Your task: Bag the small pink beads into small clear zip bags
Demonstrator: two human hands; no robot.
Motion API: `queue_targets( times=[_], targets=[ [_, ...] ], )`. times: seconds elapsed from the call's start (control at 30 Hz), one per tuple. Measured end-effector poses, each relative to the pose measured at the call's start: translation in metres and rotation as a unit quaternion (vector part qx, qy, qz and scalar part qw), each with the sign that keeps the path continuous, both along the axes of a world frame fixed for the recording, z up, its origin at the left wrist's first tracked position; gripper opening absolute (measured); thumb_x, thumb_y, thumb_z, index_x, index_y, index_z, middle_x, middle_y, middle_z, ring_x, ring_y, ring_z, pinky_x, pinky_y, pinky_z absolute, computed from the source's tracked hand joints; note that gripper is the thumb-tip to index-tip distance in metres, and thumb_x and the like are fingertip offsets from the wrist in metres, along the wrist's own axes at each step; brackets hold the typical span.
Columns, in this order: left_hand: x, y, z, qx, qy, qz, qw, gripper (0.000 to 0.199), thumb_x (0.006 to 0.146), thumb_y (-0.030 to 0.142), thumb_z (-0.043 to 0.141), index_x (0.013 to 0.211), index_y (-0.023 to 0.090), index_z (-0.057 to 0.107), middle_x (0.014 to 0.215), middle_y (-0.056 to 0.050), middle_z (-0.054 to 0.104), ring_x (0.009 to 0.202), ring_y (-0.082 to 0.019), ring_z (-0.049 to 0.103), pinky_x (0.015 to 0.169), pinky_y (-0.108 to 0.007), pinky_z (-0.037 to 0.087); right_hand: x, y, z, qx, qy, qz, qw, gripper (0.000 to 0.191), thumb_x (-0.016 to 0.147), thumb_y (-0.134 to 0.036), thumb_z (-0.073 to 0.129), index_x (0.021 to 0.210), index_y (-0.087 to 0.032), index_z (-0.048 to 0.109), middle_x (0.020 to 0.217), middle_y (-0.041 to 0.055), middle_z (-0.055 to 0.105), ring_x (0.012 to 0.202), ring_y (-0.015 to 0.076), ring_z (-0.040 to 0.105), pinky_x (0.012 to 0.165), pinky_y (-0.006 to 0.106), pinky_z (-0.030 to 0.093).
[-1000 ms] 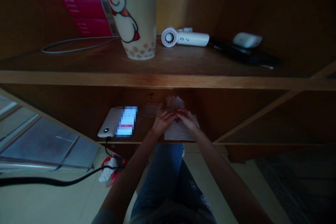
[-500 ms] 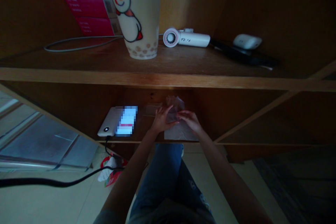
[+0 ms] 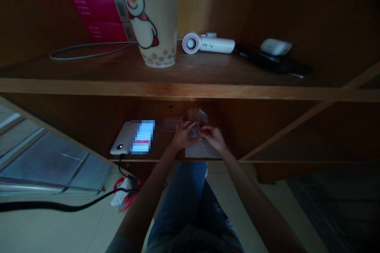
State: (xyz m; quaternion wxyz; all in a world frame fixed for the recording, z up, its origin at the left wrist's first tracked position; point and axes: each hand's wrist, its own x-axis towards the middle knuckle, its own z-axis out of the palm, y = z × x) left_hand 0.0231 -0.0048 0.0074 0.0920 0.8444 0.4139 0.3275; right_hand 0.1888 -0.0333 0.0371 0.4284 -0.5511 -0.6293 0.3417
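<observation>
Both my hands meet low in the wooden desk's lower recess. My left hand (image 3: pixel 185 135) and my right hand (image 3: pixel 212 137) pinch a crumpled clear plastic bag (image 3: pixel 197 118) between them. Its lower part is partly hidden by my fingers. A white paper sheet (image 3: pixel 202 150) lies under my right hand. To the left of my left hand lies a flat clear plastic piece (image 3: pixel 171 123). Farther left rests a white phone-like device (image 3: pixel 124 138) with a pixelated bright screen, apart from both hands.
On the shelf above stand a tall snowman-printed cup (image 3: pixel 151 12), a white hair dryer (image 3: pixel 208 43) and a white case (image 3: pixel 276 46). A black cable (image 3: pixel 59 205) runs across the floor near a red-and-white bag (image 3: pixel 126 191). My jeans-covered legs lie below the desk edge.
My right hand has moved in toward my left, and both now pinch the bag closer together. The view has shifted slightly.
</observation>
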Motion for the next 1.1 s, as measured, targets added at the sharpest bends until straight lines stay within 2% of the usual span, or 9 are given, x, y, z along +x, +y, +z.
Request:
queue_targets(
  times=[0.23,0.37,0.5,0.63,0.77,0.97,1.1],
  targets=[
    [0.000,0.002,0.000,0.010,-0.022,-0.019,1.000,0.052,0.069,0.049,0.063,0.113,0.022,0.054,0.110,-0.006,0.059,0.109,-0.022,0.050,0.101,-0.043,0.031,-0.005,-0.001,0.000,0.019,0.018,0.009,1.000,0.014,0.071,-0.034,0.058,0.069,-0.021,0.064,0.069,0.0003,0.065,0.065,0.0154,0.059,0.063,0.026,0.044],
    [0.000,0.002,0.000,0.003,-0.038,-0.026,0.999,0.054,0.067,0.048,0.065,0.113,0.022,0.053,0.107,-0.006,0.061,0.104,-0.022,0.054,0.099,-0.043,0.035,-0.005,0.002,-0.005,0.028,0.048,0.037,0.998,0.019,0.073,-0.039,0.055,0.066,-0.021,0.058,0.067,-0.0007,0.061,0.067,0.0151,0.057,0.064,0.025,0.044],
    [-0.001,0.001,0.000,-0.017,-0.066,-0.045,0.997,0.059,0.066,0.048,0.066,0.117,0.023,0.050,0.109,-0.006,0.062,0.105,-0.021,0.055,0.099,-0.043,0.036,-0.001,0.003,-0.015,0.038,0.061,0.042,0.997,0.020,0.075,-0.041,0.053,0.073,-0.022,0.055,0.073,-0.0003,0.060,0.071,0.0154,0.057,0.067,0.026,0.044],
    [-0.001,0.002,0.000,-0.049,-0.109,-0.058,0.991,0.047,0.073,0.042,0.061,0.115,0.023,0.051,0.109,-0.005,0.062,0.101,-0.018,0.057,0.092,-0.037,0.043,0.002,0.003,-0.021,0.049,0.043,0.039,0.997,0.021,0.078,-0.043,0.050,0.077,-0.022,0.054,0.075,-0.0002,0.060,0.071,0.0149,0.057,0.066,0.025,0.044],
    [-0.001,0.002,0.000,-0.063,-0.120,-0.044,0.990,0.031,0.076,0.036,0.060,0.103,0.023,0.060,0.100,-0.004,0.065,0.095,-0.018,0.060,0.087,-0.035,0.046,0.003,0.002,-0.019,0.036,0.042,0.048,0.997,0.025,0.078,-0.046,0.050,0.074,-0.021,0.054,0.067,-0.0010,0.058,0.062,0.0137,0.055,0.060,0.024,0.042],
    [-0.002,0.002,0.001,-0.091,-0.146,-0.049,0.984,0.028,0.076,0.033,0.059,0.102,0.022,0.061,0.098,-0.003,0.067,0.092,-0.017,0.062,0.084,-0.032,0.049,0.008,-0.001,-0.011,0.034,0.014,0.042,0.998,0.028,0.076,-0.047,0.053,0.069,-0.020,0.057,0.063,-0.0007,0.058,0.061,0.0139,0.053,0.059,0.024,0.041],
    [-0.003,0.002,-0.001,-0.110,-0.152,-0.041,0.981,0.023,0.077,0.031,0.057,0.097,0.021,0.063,0.094,-0.003,0.069,0.086,-0.017,0.063,0.081,-0.030,0.050,0.014,-0.001,-0.013,0.028,0.023,0.025,0.999,0.026,0.076,-0.045,0.054,0.072,-0.020,0.059,0.068,0.0005,0.061,0.064,0.0151,0.056,0.062,0.026,0.044]
  ],
)
